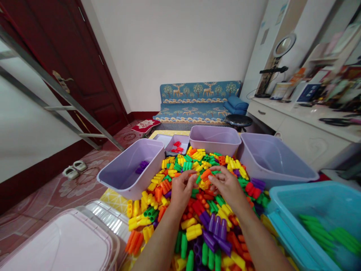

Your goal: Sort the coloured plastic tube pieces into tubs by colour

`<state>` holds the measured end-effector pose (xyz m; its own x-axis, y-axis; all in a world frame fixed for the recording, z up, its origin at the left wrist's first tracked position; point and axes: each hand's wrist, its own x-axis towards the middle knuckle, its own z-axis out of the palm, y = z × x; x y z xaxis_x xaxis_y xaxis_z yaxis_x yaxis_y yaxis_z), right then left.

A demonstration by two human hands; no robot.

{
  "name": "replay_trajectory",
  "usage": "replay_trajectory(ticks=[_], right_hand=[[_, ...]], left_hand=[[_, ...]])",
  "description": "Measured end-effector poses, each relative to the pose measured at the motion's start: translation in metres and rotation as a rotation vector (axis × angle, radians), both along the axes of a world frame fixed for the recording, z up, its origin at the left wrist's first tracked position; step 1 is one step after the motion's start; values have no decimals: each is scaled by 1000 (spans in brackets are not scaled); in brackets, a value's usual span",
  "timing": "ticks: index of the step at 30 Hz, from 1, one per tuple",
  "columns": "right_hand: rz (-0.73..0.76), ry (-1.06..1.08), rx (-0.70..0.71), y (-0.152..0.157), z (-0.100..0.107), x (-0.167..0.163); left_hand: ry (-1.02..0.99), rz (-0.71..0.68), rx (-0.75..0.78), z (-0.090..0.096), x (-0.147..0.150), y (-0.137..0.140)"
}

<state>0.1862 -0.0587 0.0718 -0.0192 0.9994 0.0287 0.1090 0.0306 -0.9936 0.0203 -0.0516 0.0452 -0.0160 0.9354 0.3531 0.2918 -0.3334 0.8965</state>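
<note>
Both of my hands are above a large heap of plastic pieces (pixel 194 232) in yellow, green, orange, purple and red, shaped like short joined tubes. My right hand (pixel 225 184) pinches an orange plastic tube piece (pixel 205 174) between thumb and fingers. Just to its left, my left hand (pixel 182 186) has thumb and fingertips brought together. A bit of orange shows by those fingertips, but whether it is held or lies behind them I cannot tell. Under the wrists, purple tube pieces (pixel 217 224) stick up from the heap.
Lilac bins stand left (pixel 121 173), behind (pixel 216 136) and right (pixel 276 154) of the heap. The left one holds purple pieces. A small tray (pixel 180 140) has red pieces. A blue bin (pixel 338 195) contains green pieces. Lids (pixel 70 241) lie front left; a ladder (pixel 56 90) leans beyond.
</note>
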Motion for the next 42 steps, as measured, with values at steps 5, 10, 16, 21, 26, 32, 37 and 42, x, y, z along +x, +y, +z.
replay_trajectory(ticks=[5,10,16,21,26,32,37,42], right_hand=[[175,-235,-66,3,-2,14],[259,-327,-43,4,-8,19],[328,-360,-49,4,-5,17],[-22,139,75,18,24,10],[-337,449,316,23,35,6],[-339,-343,323,28,-17,31],[-165,-766,350,30,-39,35],[15,-954,348,24,-37,24]], left_hand=[[145,54,32,-8,-3,5],[255,32,111,-9,-1,6],[329,-22,109,-10,0,4],[383,-63,131,-11,-1,4],[376,-60,119,-10,-1,5],[435,-48,116,-9,-2,5],[488,-49,110,-7,-1,3],[507,-43,117,-8,-1,3]])
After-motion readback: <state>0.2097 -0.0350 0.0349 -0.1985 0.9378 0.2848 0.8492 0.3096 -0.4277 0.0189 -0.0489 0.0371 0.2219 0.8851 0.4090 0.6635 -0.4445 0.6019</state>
